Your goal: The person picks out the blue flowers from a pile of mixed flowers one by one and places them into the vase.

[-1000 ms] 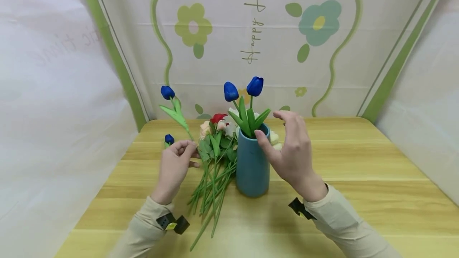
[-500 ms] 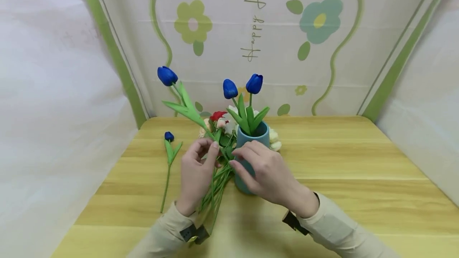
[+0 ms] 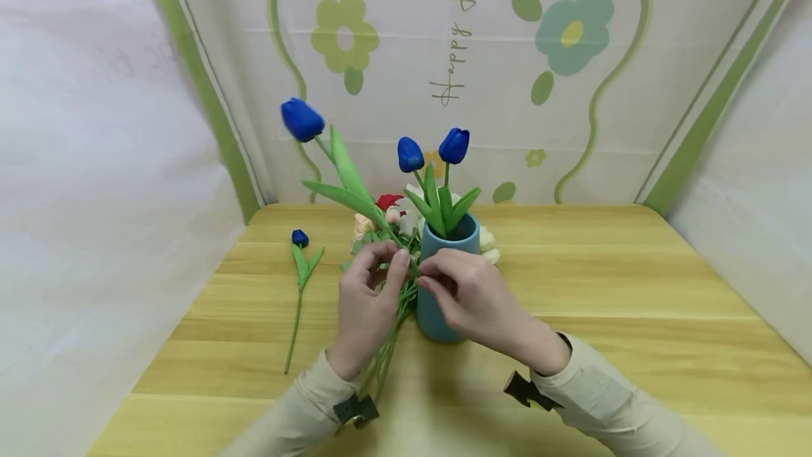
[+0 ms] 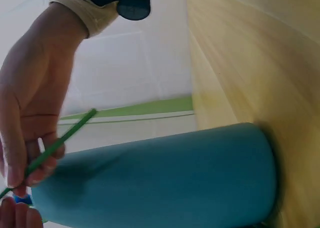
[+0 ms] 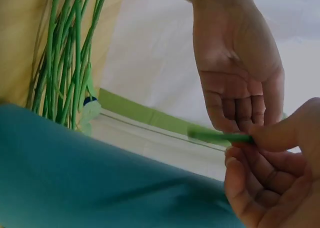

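Observation:
Both hands meet in front of the teal vase [image 3: 439, 319]. My left hand [image 3: 368, 309] holds an artificial blue tulip [image 3: 303, 120] by its stem, the bloom leaning up and left. With thumb and fingertips, my right hand [image 3: 482, 302] pinches the lower stem, seen as a green stem end [image 5: 220, 137] sticking out in the right wrist view. Two blue tulips [image 3: 454, 146] stand in the vase, their leaves above its rim. In the left wrist view the vase [image 4: 165, 175] fills the lower part, near the right hand [image 4: 37, 83].
One more blue tulip [image 3: 299, 302] lies on the table's left side. Behind the hands and vase lies a bunch with a red flower [image 3: 388, 202], pale flowers [image 3: 363, 226] and several green stems [image 5: 70, 63]. Printed cloth [image 3: 495, 90] encloses the wooden table [image 3: 609, 266].
My left hand has brought the tulip rightward and nearer. My right hand has come down from beside the vase's rim and now pinches the tulip's stem.

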A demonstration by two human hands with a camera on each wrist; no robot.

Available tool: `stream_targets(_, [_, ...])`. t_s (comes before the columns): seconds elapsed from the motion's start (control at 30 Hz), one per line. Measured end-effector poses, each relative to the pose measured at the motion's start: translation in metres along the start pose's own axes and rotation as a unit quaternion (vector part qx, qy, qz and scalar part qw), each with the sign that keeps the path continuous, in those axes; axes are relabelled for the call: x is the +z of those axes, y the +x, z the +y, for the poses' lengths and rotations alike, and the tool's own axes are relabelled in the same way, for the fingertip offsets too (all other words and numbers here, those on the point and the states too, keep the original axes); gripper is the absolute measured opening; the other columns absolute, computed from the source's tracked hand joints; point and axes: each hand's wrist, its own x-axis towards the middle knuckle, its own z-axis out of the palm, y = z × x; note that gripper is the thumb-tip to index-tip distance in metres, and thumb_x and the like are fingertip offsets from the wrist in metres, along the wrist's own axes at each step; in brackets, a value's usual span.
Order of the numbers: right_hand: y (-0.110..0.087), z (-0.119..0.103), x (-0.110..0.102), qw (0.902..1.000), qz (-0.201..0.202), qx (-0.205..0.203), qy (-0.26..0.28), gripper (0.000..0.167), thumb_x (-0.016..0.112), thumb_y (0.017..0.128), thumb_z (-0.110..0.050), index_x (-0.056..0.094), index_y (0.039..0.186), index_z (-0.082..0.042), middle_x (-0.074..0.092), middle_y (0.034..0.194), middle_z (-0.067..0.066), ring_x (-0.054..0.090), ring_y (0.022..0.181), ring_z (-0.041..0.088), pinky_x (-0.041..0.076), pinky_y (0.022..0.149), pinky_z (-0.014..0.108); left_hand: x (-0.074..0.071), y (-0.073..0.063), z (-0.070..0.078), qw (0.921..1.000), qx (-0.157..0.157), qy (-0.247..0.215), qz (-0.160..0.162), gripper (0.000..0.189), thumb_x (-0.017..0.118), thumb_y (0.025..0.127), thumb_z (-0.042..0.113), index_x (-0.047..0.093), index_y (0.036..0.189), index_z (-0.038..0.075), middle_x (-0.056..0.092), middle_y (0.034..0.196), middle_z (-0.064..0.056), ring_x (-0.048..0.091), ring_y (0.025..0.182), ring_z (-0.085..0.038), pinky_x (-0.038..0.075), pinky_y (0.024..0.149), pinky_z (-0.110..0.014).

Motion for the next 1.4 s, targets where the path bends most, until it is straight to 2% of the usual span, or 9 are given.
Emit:
stream_targets(0.17, [0.004,0.000,-0.005,0.9997,0.015,-0.006,-0.019,0.010,0.072,0.085,0.006,0.068,0.090,-0.002,0.062,0.083,-0.001,0.051,0.067,0.007,0.045,0.057,0.020,0.003,-0.001,-0.009,0.9992,0.017,-0.018,-0.031,0.021,0.042,0.102,-0.006,0.060,0.112,-0.004,0.063,0.113,-0.012,0.062,0.099,-0.029,0.054,0.082,-0.037])
stream_targets(0.4, [0.011,-0.004,-0.014,0.9984,0.033,-0.016,-0.043,0.013,0.075,0.081,0.008,0.069,0.090,-0.001,0.062,0.083,0.001,0.052,0.066,0.008,0.047,0.057,0.022,0.012,0.005,-0.021,0.9964,-0.011,0.010,-0.084,0.059,0.052,0.084,-0.020,0.046,0.139,0.000,0.046,0.140,-0.014,0.047,0.124,-0.034,0.045,0.097,-0.049])
stream_targets(0.53, [0.013,-0.003,-0.018,0.9976,0.036,-0.015,-0.057,0.012,0.075,0.082,0.007,0.069,0.090,-0.001,0.063,0.083,0.002,0.053,0.068,0.011,0.047,0.058,0.024,0.016,0.007,-0.028,0.9890,-0.025,0.047,-0.138,0.074,0.060,0.080,-0.012,0.035,0.148,0.001,0.038,0.148,-0.009,0.038,0.134,-0.024,0.037,0.104,-0.049])
stream_targets(0.67, [0.016,-0.002,-0.020,0.9963,0.035,-0.017,-0.076,0.011,0.074,0.083,0.006,0.070,0.091,0.000,0.063,0.084,0.003,0.055,0.069,0.013,0.048,0.058,0.026,0.021,0.007,-0.035,0.9801,-0.043,0.055,-0.186,0.088,0.072,0.084,0.008,0.019,0.155,0.008,0.028,0.154,-0.005,0.030,0.140,-0.019,0.029,0.109,-0.049])
stream_targets(0.83, [0.021,-0.002,-0.025,0.9927,0.037,-0.039,-0.108,0.011,0.074,0.083,0.005,0.070,0.093,0.002,0.062,0.084,0.006,0.057,0.069,0.016,0.051,0.058,0.028,0.031,0.011,-0.040,0.9770,-0.061,0.037,-0.201,0.103,0.082,0.081,0.027,0.011,0.155,0.021,0.028,0.153,0.002,0.033,0.137,-0.013,0.030,0.109,-0.042])
stream_targets(0.97, [0.027,-0.007,-0.029,0.9860,0.037,-0.067,-0.148,0.011,0.074,0.084,0.003,0.071,0.093,0.002,0.062,0.085,0.008,0.059,0.071,0.019,0.053,0.060,0.031,0.035,0.013,-0.043,0.9783,-0.061,0.046,-0.193,0.105,0.084,0.080,0.027,0.011,0.155,0.016,0.032,0.152,0.000,0.035,0.136,-0.012,0.032,0.108,-0.038])
stream_targets(1.13, [0.033,-0.012,-0.032,0.9747,0.039,-0.109,-0.192,0.009,0.072,0.086,0.002,0.071,0.096,0.002,0.061,0.088,0.010,0.059,0.073,0.021,0.054,0.060,0.033,0.036,0.009,-0.046,0.9707,-0.077,0.034,-0.225,0.097,0.076,0.088,0.023,0.005,0.153,0.013,0.027,0.152,-0.001,0.032,0.136,-0.011,0.031,0.109,-0.037])
stream_targets(1.2, [0.036,-0.012,-0.033,0.9688,0.039,-0.126,-0.210,0.008,0.068,0.089,0.003,0.070,0.097,0.001,0.062,0.089,0.010,0.059,0.073,0.022,0.054,0.061,0.034,0.036,0.010,-0.036,0.9683,-0.081,0.022,-0.235,0.091,0.073,0.091,0.019,0.005,0.151,0.010,0.027,0.151,-0.004,0.033,0.135,-0.013,0.032,0.108,-0.037])
stream_targets(1.4, [0.044,-0.009,-0.032,0.9469,0.030,-0.168,-0.273,0.018,0.056,0.093,0.008,0.070,0.102,0.000,0.061,0.089,0.010,0.055,0.068,0.020,0.051,0.056,0.030,0.036,0.015,-0.012,0.9718,-0.044,0.012,-0.231,0.094,0.071,0.091,0.006,-0.001,0.152,0.004,0.025,0.153,-0.011,0.035,0.135,-0.022,0.035,0.106,-0.035])
